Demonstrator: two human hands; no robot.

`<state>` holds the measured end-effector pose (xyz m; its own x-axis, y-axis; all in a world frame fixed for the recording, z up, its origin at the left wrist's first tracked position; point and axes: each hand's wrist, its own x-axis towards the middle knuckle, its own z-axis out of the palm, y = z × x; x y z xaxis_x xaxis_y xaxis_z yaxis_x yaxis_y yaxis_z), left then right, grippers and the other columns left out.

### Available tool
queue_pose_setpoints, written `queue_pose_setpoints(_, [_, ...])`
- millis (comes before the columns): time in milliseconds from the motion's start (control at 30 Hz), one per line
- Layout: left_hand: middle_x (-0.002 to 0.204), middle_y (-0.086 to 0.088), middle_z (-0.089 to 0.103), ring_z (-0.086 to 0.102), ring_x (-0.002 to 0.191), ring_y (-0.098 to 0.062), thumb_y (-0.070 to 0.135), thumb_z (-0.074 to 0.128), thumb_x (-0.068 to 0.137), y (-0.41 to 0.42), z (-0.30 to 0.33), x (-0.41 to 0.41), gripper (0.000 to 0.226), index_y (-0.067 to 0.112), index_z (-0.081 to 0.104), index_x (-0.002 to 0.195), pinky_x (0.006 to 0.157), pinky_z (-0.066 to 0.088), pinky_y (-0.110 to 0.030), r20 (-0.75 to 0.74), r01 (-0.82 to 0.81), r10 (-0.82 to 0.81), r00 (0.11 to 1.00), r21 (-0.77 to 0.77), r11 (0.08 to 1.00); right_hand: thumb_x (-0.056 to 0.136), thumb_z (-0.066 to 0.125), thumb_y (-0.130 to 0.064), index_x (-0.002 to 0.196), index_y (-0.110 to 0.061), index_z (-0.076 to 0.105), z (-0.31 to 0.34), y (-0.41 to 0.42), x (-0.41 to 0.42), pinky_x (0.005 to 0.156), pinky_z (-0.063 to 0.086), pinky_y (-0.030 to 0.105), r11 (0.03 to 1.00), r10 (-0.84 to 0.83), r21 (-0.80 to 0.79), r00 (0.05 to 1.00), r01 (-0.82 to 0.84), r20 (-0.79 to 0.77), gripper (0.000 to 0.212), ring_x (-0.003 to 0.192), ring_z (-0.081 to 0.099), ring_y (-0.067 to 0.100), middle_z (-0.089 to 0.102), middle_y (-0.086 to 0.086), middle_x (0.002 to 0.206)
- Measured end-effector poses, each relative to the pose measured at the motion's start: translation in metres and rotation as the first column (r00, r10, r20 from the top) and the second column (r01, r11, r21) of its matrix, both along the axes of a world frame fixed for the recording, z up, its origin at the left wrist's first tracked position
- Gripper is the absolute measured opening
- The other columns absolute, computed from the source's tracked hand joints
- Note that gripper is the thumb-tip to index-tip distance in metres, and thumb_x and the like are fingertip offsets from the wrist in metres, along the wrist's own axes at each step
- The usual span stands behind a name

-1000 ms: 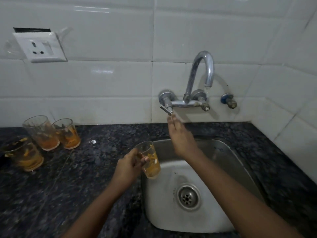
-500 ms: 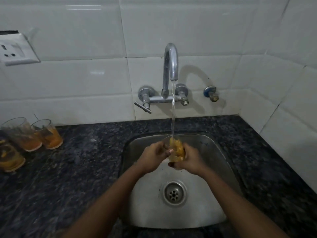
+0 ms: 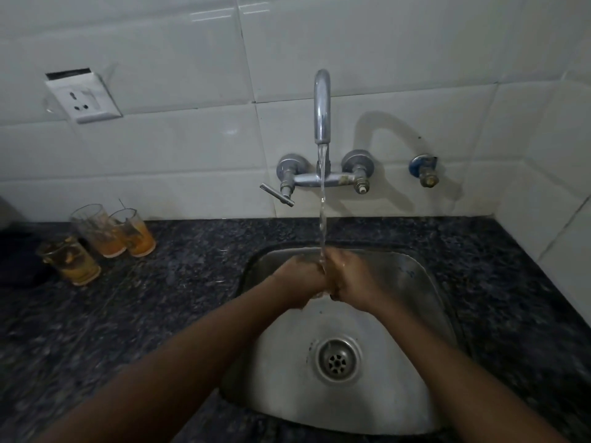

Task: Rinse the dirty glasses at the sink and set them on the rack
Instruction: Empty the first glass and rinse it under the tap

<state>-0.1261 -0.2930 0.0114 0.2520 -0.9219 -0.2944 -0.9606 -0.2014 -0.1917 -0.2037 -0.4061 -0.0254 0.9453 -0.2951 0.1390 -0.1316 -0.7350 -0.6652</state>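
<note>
Both my hands meet over the steel sink (image 3: 427, 282), right under the water running from the tap (image 3: 321, 107). My left hand (image 3: 295, 279) and my right hand (image 3: 353, 279) are curled round one glass (image 3: 319, 295) from either side. They hide nearly all of it, and only a pale sliver of its base shows between them. The stream lands where the hands join. Three dirty glasses with orange residue stand on the counter at the left: a tall one (image 3: 88, 230), one beside it (image 3: 136, 235), and one nearer me (image 3: 72, 262).
The dark granite counter (image 3: 179, 298) surrounds the sink. The drain (image 3: 337, 359) lies in the basin's middle. The tap's lever handle (image 3: 276, 195) sticks out to the left, and a blue valve (image 3: 422, 169) sits on the tiled wall. A wall socket (image 3: 83, 97) is at upper left.
My right hand left the tap lever and water began to run. Both hands brought the glass under the stream and closed round it, so its orange inside no longer shows.
</note>
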Motion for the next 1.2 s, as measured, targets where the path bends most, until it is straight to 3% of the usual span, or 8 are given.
queue_pose_setpoints(133, [0.134,-0.009,0.051,0.048,0.123,-0.023,0.012,0.068,0.080,-0.025,0.003,0.000,0.054,0.012,0.045,0.129,0.101,0.044,-0.041,-0.437,-0.271,0.183,0.881,-0.146,0.951,0.087,0.058,-0.014,0.108,-0.009,0.062,0.002,-0.013,0.006,0.066,0.051,0.031,0.983,-0.080,-0.156,0.988,0.100,0.132,0.022,0.088,0.059,0.024,0.060,0.015,0.104])
queue_pose_setpoints(200, [0.125,-0.017,0.056,0.058,0.112,-0.028,-0.005,0.071,0.071,-0.026,0.007,-0.017,0.062,0.003,0.045,0.126,0.089,0.055,-0.043,-0.969,-0.610,0.174,0.173,0.034,0.792,0.091,0.052,-0.016,0.099,-0.010,0.064,0.004,-0.021,0.001,0.064,0.049,0.025,0.985,-0.148,-0.065,0.976,0.160,0.159,0.016,0.079,0.059,0.014,0.063,0.008,0.090])
queue_pose_setpoints(267, [0.129,-0.016,0.055,0.058,0.115,-0.030,-0.012,0.069,0.067,-0.026,0.002,-0.027,0.073,0.008,0.042,0.131,0.089,0.055,-0.045,-0.996,-0.654,0.019,-0.083,0.069,0.753,0.088,0.057,-0.008,0.104,-0.012,0.061,0.009,-0.024,-0.004,0.069,0.046,0.012,0.982,-0.110,-0.131,0.979,0.133,0.169,0.017,0.082,0.056,0.006,0.061,0.004,0.097])
queue_pose_setpoints(400, [0.134,-0.013,0.048,0.050,0.123,-0.029,-0.005,0.055,0.081,-0.003,-0.004,0.000,0.064,0.011,0.036,0.140,0.097,0.047,-0.039,-0.312,-0.088,-0.017,0.950,-0.319,0.944,0.070,0.075,-0.010,0.121,-0.012,0.057,0.010,-0.029,-0.003,0.089,0.048,0.033,0.993,-0.004,-0.118,0.987,0.023,0.158,0.054,0.110,0.052,0.025,0.053,0.011,0.122])
queue_pose_setpoints(500, [0.148,-0.008,0.035,0.028,0.139,-0.027,0.003,0.046,0.088,0.001,-0.004,0.011,0.055,0.017,0.037,0.140,0.115,0.016,-0.055,-0.072,-0.091,0.077,0.994,-0.220,0.971,0.069,0.076,-0.004,0.127,-0.010,0.052,0.009,-0.025,0.004,0.091,0.038,0.027,0.988,-0.022,-0.151,0.996,0.034,0.083,0.063,0.117,0.046,0.027,0.048,0.013,0.128])
queue_pose_setpoints(667, [0.114,-0.015,0.060,0.059,0.103,-0.027,0.012,0.049,0.091,-0.016,0.010,-0.004,0.036,0.004,0.051,0.126,0.077,0.052,-0.036,-0.969,-0.685,-0.061,-0.239,0.123,0.718,0.076,0.071,-0.009,0.130,-0.010,0.047,0.009,-0.012,0.009,0.091,0.043,0.034,0.990,-0.115,-0.069,0.984,0.125,0.135,0.059,0.116,0.045,0.031,0.042,0.016,0.127])
queue_pose_setpoints(900, [0.080,-0.008,0.062,0.058,0.083,-0.025,0.033,0.036,0.099,-0.041,0.011,0.015,0.035,0.010,0.061,0.090,0.082,0.049,-0.040,-0.971,-0.934,-0.076,-0.227,0.195,0.298,0.072,0.073,-0.035,0.133,-0.029,0.040,0.025,-0.017,0.006,0.094,0.035,0.046,0.670,-0.297,-0.700,0.953,0.249,0.055,0.070,0.119,0.041,0.029,0.042,0.011,0.130])
queue_pose_setpoints(1200, [0.075,-0.003,0.061,0.054,0.072,-0.017,0.031,0.035,0.097,-0.028,-0.003,0.019,0.035,0.016,0.058,0.075,0.068,0.044,-0.031,-0.907,-0.870,-0.075,-0.414,0.370,0.325,0.068,0.075,-0.017,0.129,-0.021,0.047,0.049,-0.020,0.002,0.099,0.034,0.049,0.442,-0.245,-0.878,0.966,0.182,0.077,0.067,0.123,0.043,0.031,0.043,0.015,0.137])
